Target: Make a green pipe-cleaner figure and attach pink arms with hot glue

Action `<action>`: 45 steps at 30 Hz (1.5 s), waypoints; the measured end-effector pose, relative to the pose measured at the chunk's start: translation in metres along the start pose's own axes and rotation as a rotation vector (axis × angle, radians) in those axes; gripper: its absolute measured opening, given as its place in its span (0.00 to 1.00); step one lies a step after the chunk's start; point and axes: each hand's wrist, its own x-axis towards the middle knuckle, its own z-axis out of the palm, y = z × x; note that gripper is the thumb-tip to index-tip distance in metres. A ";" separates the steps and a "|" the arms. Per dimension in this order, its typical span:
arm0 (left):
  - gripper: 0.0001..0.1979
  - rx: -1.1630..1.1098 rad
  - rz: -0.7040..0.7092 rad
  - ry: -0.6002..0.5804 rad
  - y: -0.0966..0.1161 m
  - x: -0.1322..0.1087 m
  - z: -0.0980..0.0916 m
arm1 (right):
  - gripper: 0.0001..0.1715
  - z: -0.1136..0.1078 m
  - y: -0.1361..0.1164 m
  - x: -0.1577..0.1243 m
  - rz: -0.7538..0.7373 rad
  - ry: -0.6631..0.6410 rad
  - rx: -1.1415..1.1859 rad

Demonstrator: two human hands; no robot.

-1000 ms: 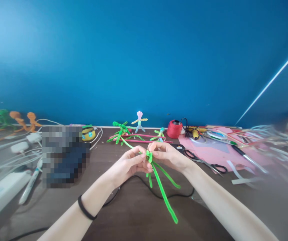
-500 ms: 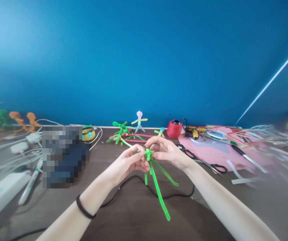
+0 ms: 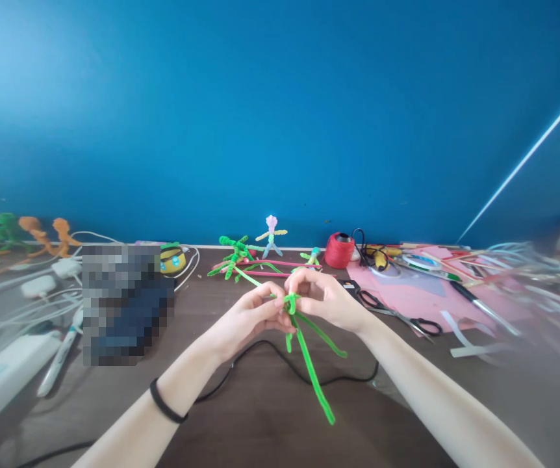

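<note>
- Green pipe cleaners (image 3: 309, 364), one twisted bundle, are held above the table (image 3: 260, 448), nearer the camera than the red thread spool (image 3: 339, 250) and a little left of it.
- From the bundle's knot three ends hang down: one short stub, one long doubled strand and one thinner strand that slants to the spool's side. A fourth strand runs up and away from the spool.
- Two hands meet at that knot. The left hand (image 3: 248, 318) pinches it with fingertips from the side far from the spool, and the right hand (image 3: 326, 300) pinches it from the spool's side. The fingers of both are closed on the green fuzz and the fingertips nearly touch.
- One black band (image 3: 165, 406) circles the left wrist, well away from the spool.
- One black cable (image 3: 353, 381) lies on the table under the bundle, nearer the camera than the spool.
- One pair of scissors (image 3: 397, 315) lies right of the spool and nearer the camera, on a pink sheet (image 3: 407, 292).
- One small pipe-cleaner figure (image 3: 271, 235) with a pale pink head stands left of the spool, near the wall.
- Two orange twisted figures (image 3: 60, 234) stand far to the spool's left.
</note>
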 end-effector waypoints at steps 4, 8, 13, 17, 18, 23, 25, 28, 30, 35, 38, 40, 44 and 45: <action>0.04 0.020 0.026 -0.024 -0.003 0.000 -0.004 | 0.05 0.002 0.002 0.001 0.025 0.010 -0.003; 0.06 0.113 0.063 -0.022 -0.003 0.000 -0.006 | 0.05 0.003 0.004 0.002 0.029 -0.005 0.010; 0.07 0.297 0.128 0.015 0.001 0.000 -0.005 | 0.05 0.004 0.006 0.002 0.023 0.008 0.028; 0.08 0.456 0.160 0.041 0.004 0.000 -0.004 | 0.06 0.004 0.004 0.002 0.034 0.042 0.007; 0.08 0.493 0.166 0.049 0.005 0.000 -0.004 | 0.06 0.004 0.003 0.002 0.039 0.048 0.005; 0.08 0.621 0.188 0.101 0.007 0.000 -0.003 | 0.07 0.006 0.000 0.003 0.088 0.082 0.003; 0.08 0.610 0.178 0.103 0.008 -0.001 -0.002 | 0.07 0.006 0.000 0.003 0.098 0.083 0.007; 0.08 0.547 0.156 0.099 0.008 -0.001 -0.002 | 0.07 0.006 0.001 0.003 0.114 0.085 0.001; 0.08 0.486 0.134 0.090 0.007 -0.001 -0.002 | 0.08 0.006 0.001 0.002 0.124 0.092 -0.005; 0.08 0.297 0.092 0.053 0.005 0.000 -0.001 | 0.10 0.004 0.000 0.003 0.136 0.102 0.004; 0.10 0.256 0.109 0.065 0.003 0.001 0.001 | 0.13 0.003 0.000 0.003 0.134 0.092 0.024; 0.10 0.260 0.128 0.088 0.003 0.002 0.001 | 0.14 0.002 0.000 0.003 0.135 0.086 0.038; 0.10 0.239 0.165 0.118 0.002 0.003 0.000 | 0.15 0.002 -0.001 0.002 0.161 0.047 0.111; 0.10 0.221 0.177 0.122 0.002 0.004 0.000 | 0.15 0.002 -0.001 0.002 0.169 0.036 0.133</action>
